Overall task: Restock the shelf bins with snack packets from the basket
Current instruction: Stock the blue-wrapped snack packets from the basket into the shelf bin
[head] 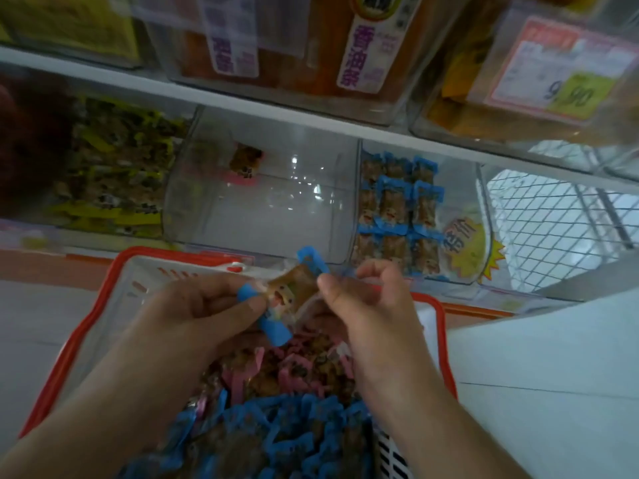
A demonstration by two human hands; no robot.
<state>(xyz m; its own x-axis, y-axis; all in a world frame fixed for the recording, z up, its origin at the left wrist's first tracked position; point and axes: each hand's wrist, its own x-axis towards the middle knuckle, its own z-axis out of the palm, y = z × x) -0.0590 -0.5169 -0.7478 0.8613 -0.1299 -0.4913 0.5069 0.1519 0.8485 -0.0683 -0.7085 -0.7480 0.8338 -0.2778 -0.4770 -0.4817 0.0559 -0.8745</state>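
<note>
**Head view: blue-ended snack packet in my two hands above the basket**

Head camera looks down on a snack packet (288,295), a brown filling in clear crinkled film with bright blue ends and a small cartoon face printed on it. My left hand (204,312) has its grip grasping the packet's lower end, thumb across the blue strip. My right hand (363,305) pinches the packet's upper side between thumb and forefinger, its other fingers curled. The packet hangs over the far part of the basket (86,326), white slotted plastic with a red rim, filled with loose packets: blue-ended ones (276,433) nearest me, pink-ended ones (276,368) beyond them.

Just past the basket, on the lower shelf, stands a clear plastic bin (262,209) holding a single pink-ended packet (243,164) at its back. The bin to its right (397,209) holds blue-ended packets in neat rows and bears a yellow starburst sticker (466,250) with red characters I cannot read. To the left, a bin of yellow-ended packets (110,167). Above, a price tag (553,70) reads 9.90.
</note>
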